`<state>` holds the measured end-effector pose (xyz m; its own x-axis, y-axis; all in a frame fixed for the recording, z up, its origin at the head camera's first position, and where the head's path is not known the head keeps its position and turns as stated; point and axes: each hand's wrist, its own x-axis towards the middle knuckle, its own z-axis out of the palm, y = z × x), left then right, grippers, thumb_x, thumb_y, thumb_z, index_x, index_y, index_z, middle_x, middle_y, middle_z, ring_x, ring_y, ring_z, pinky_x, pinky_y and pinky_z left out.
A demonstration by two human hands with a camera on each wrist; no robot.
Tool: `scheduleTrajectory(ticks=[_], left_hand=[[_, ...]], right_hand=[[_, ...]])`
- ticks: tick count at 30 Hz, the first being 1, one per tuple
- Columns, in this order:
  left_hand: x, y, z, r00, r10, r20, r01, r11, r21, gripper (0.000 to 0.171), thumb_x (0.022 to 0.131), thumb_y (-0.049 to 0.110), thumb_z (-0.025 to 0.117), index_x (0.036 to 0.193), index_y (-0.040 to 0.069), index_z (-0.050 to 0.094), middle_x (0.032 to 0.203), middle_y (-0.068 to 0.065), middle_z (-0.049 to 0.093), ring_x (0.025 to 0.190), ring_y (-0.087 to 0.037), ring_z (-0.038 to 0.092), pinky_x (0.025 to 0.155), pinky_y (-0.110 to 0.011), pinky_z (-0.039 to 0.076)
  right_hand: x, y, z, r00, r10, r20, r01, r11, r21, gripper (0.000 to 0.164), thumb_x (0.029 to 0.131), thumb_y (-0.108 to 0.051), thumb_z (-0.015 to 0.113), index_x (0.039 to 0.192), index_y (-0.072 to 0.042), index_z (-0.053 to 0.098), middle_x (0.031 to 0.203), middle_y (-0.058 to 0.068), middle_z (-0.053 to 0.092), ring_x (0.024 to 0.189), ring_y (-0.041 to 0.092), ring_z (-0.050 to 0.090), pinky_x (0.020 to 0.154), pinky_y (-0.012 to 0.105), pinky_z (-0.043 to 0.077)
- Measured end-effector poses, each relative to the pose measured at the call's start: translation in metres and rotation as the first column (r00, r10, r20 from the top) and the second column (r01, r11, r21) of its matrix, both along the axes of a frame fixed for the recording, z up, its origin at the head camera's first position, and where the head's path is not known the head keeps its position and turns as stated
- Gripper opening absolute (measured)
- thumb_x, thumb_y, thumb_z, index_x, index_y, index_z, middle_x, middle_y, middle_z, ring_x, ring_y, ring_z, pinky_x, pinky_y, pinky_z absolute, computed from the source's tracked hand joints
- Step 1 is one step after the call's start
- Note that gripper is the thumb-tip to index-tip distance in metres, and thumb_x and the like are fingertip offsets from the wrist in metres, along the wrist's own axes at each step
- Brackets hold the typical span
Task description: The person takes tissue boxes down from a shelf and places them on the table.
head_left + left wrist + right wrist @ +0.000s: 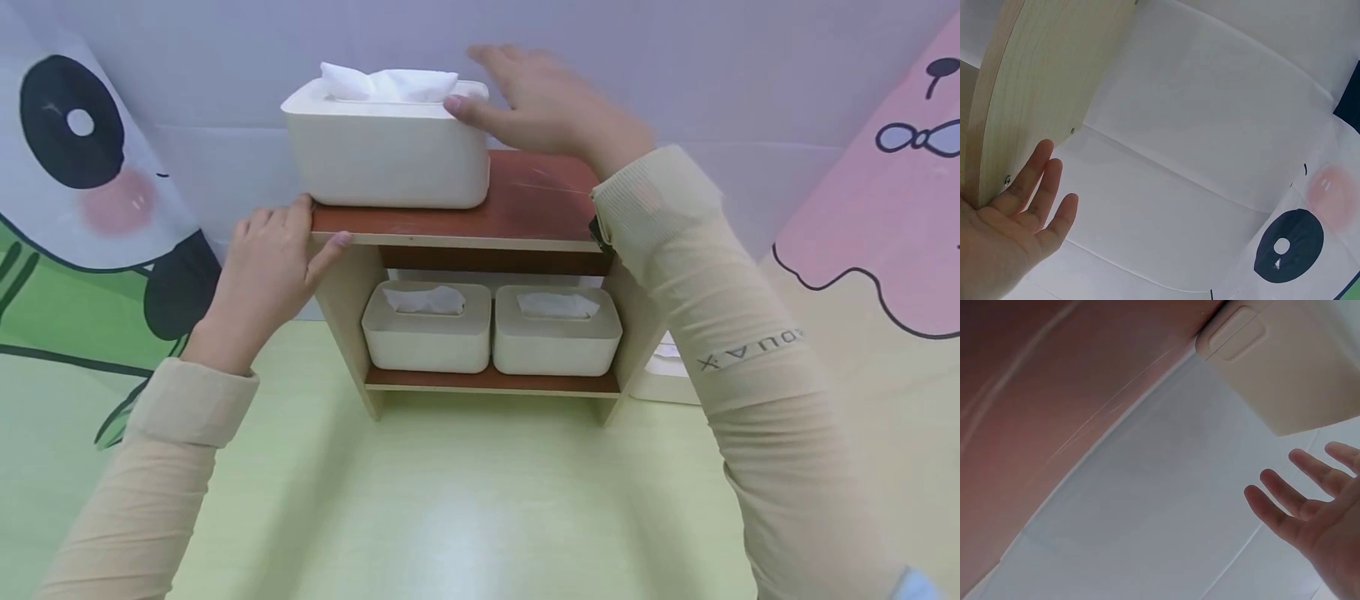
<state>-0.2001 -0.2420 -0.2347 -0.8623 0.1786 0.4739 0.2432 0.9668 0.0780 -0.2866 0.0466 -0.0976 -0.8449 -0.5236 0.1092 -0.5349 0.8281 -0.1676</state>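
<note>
A white tissue box (390,158) with a white tissue sticking up stands on the left part of a small shelf's red-brown top (540,200). At the shelf's upper left corner rests my left hand (262,271), its thumb along the front edge; the left wrist view shows its fingers extended beside the pale wooden side panel (1041,81). My right hand (547,104), slightly blurred, is spread at the right end of that box. Its thumb is at the box's top right corner, and whether it touches is unclear. In the right wrist view, its fingers are apart from the box (1291,369).
Inside the shelf, two more tissue boxes, a left one (427,333) and a right one (558,337), sit side by side. Another white box (663,383) is partly hidden behind my right sleeve. The shelf stands on a pale green surface (450,500), before a cloth backdrop (225,67).
</note>
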Motion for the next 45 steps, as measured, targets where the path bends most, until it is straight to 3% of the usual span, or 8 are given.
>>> scheduleTrajectory(ticks=[8,25,29,36,45], left_hand=[[0.0,0.002,0.001,1.0,0.002,0.002,-0.002,1.0,-0.005,0.07,0.095,0.049,0.036,0.133,-0.01,0.032,0.123,-0.033,0.048,0.111,-0.05,0.043,0.095,-0.06,0.028],[0.0,0.002,0.002,1.0,-0.009,0.005,0.009,1.0,0.008,0.069,0.095,0.049,0.036,0.132,-0.01,0.033,0.119,-0.032,0.05,0.104,-0.049,0.044,0.092,-0.06,0.03],[0.0,0.002,0.002,1.0,-0.013,-0.004,0.013,1.0,0.013,0.068,0.095,0.048,0.037,0.13,-0.01,0.035,0.115,-0.032,0.051,0.1,-0.048,0.045,0.09,-0.06,0.03],[0.0,0.002,0.002,1.0,-0.014,0.007,0.014,1.0,0.018,0.069,0.095,0.049,0.036,0.131,-0.01,0.034,0.117,-0.032,0.05,0.101,-0.048,0.045,0.091,-0.06,0.03],[0.0,0.001,0.002,1.0,-0.028,-0.011,0.029,0.999,0.029,0.066,0.095,0.047,0.037,0.129,-0.01,0.035,0.111,-0.031,0.052,0.096,-0.046,0.045,0.088,-0.059,0.032]], right_hand=[[-0.007,-0.015,0.004,0.998,-0.025,0.048,0.025,1.0,0.016,0.079,0.084,-0.069,0.028,0.146,-0.033,-0.005,0.154,-0.01,0.0,0.143,0.021,-0.001,0.114,0.045,0.007],[-0.02,-0.04,0.004,0.978,0.004,0.209,-0.003,1.0,-0.003,0.083,0.082,-0.074,0.023,0.145,-0.031,-0.011,0.153,-0.015,-0.006,0.142,0.018,-0.008,0.114,0.043,0.0],[-0.021,-0.042,0.004,0.976,0.03,0.217,-0.027,1.0,-0.016,0.084,0.082,-0.073,0.026,0.145,-0.031,-0.009,0.153,-0.014,-0.001,0.142,0.017,-0.004,0.114,0.042,0.003],[-0.022,-0.043,0.004,0.967,0.107,0.231,-0.095,0.993,-0.065,0.087,0.08,-0.071,0.038,0.147,-0.031,0.0,0.15,-0.009,0.018,0.137,0.01,0.021,0.112,0.037,0.015],[-0.024,-0.044,0.003,0.965,0.148,0.215,-0.136,0.988,-0.07,0.089,0.077,-0.066,0.051,0.146,-0.029,0.009,0.146,-0.006,0.026,0.13,0.012,0.03,0.109,0.035,0.022]])
